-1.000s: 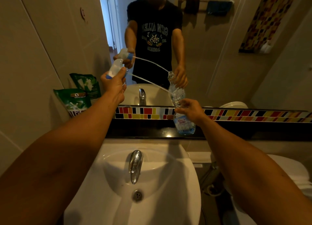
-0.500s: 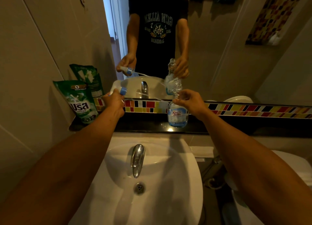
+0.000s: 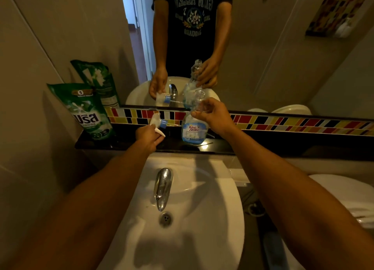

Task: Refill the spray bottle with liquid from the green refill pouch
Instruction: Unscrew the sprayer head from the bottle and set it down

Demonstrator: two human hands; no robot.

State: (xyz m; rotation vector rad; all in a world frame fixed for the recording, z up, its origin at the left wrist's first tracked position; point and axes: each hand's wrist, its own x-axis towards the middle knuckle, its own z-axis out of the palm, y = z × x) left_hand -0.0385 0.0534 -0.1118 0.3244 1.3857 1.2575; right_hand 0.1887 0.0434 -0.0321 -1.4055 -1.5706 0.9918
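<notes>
A clear spray bottle point(image 3: 192, 131) with a blue-and-white label stands on the black shelf point(image 3: 263, 142), its neck uncapped. My right hand point(image 3: 212, 116) grips its neck. My left hand point(image 3: 148, 136) holds the white spray head point(image 3: 158, 122) with a blue collar low over the shelf, just left of the bottle, its thin dip tube pointing right toward the bottle. The green refill pouch point(image 3: 87, 111) leans upright against the wall at the shelf's left end, apart from both hands.
A white basin point(image 3: 202, 219) with a chrome tap point(image 3: 162, 188) lies below the shelf. A mirror above a coloured tile strip point(image 3: 283, 123) reflects the person, the hands and the bottle. A white toilet point(image 3: 344, 192) stands at the right.
My left hand has lowered the spray head from above the bottle down to the shelf, drawing the dip tube out. The bottle stays upright in my right hand. The camera tilted downward.
</notes>
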